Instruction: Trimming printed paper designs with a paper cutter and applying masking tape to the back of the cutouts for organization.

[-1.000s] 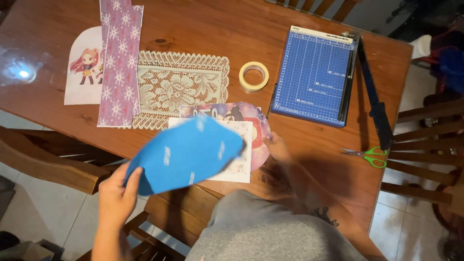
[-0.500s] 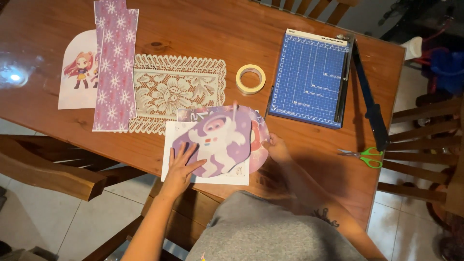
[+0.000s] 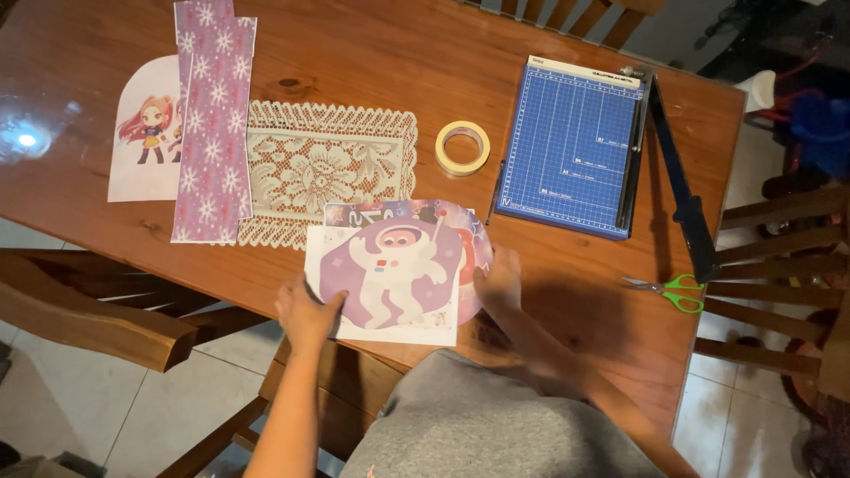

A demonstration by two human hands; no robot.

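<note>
At the near edge of the table (image 3: 372, 53), the left hand (image 3: 305, 312) is pressing its fingers down on the lower left corner of a white sheet (image 3: 390, 288) printed with a purple astronaut picture. The right hand (image 3: 498, 280) is resting flat against the sheet's right side, where a rounded card (image 3: 465, 232) with a similar print is lying underneath; neither hand is closing around anything. The sheet is overhanging the near edge slightly. Just beyond it, a lace mat (image 3: 323, 168) is lying flat, with a purple snowflake paper strip (image 3: 212, 124) overlapping its left end and a cartoon girl cutout (image 3: 142, 133) beside that. A tape roll (image 3: 462, 147) is sitting past the sheet, a blue paper cutter (image 3: 575, 146) toward the far right corner, and green-handled scissors (image 3: 668, 290) near the right edge.
</note>
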